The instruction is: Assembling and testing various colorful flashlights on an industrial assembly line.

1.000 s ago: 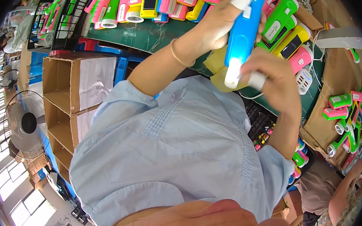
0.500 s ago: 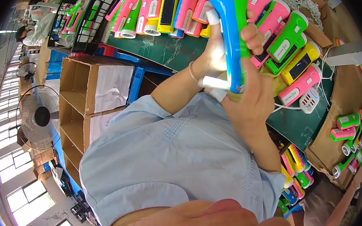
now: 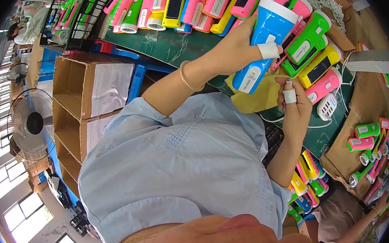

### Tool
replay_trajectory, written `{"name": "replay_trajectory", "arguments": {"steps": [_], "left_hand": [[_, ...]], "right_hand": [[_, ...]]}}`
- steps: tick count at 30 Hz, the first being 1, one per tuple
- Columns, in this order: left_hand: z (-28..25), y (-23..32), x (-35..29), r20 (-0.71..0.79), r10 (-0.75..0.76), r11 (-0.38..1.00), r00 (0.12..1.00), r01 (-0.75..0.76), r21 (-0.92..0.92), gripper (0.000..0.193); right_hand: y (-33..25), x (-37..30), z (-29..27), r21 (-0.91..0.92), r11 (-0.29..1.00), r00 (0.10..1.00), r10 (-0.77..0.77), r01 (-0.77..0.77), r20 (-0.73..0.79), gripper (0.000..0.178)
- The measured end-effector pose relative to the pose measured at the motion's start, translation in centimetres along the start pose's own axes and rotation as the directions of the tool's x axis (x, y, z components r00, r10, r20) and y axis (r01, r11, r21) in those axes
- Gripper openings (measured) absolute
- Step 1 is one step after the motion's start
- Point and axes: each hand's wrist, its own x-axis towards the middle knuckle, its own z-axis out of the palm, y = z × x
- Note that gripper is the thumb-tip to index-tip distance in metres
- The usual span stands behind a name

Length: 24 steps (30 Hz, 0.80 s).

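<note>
A blue flashlight [image 3: 269,28] with a white head is in my left hand [image 3: 237,51]. My fingers wrap round its body from the left, and the white-taped thumb lies across its front. Its head points up and away from me; its tail is over a yellow cloth [image 3: 252,101]. My right hand [image 3: 295,102] is apart from the flashlight, beside the cloth. Its fingers are loosely half curled, with white tape round one digit, and nothing shows in them.
Pink, green and yellow flashlights [image 3: 310,37] lie close on the green table [image 3: 164,47]. A white multi-port charger [image 3: 327,106] with cables lies at right. A black basket [image 3: 85,17] and cardboard compartments [image 3: 75,83] stand left. Cartons and another person's arm [image 3: 356,233] are at right.
My right hand has let go of the flashlight and moved right and down. The flashlight has turned, so its blue front shows instead of its lit, blue-and-green side.
</note>
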Motion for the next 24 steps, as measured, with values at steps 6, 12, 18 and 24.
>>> {"name": "replay_trajectory", "arguments": {"steps": [6, 12, 18, 24], "left_hand": [[-0.5, -0.7, -0.3, 0.086, 0.231, 0.826, 0.969, -0.242, 0.509, 0.07], [-0.9, 0.0, -0.5, 0.174, 0.062, 0.892, 0.983, -0.133, 0.432, 0.094], [-0.5, -1.0, -0.5, 0.066, 0.144, 0.799, 0.987, -0.155, 0.581, 0.058], [0.4, -2.3, -0.5, 0.006, 0.276, 0.697, 0.961, -0.204, 0.687, 0.064]], "right_hand": [[-1.3, 0.0, 0.1, -0.183, 0.975, 0.991, -0.132, 0.129, -0.002, 0.022], [-4.4, 1.3, 1.1, -0.098, 0.939, 0.944, -0.326, 0.33, 0.057, 0.016], [-4.3, 2.4, 2.5, -0.527, 0.78, 0.913, -0.407, 0.337, -0.018, 0.02], [-4.2, 2.1, 3.5, -0.741, 0.594, 0.859, -0.51, 0.314, -0.045, 0.025]]}}
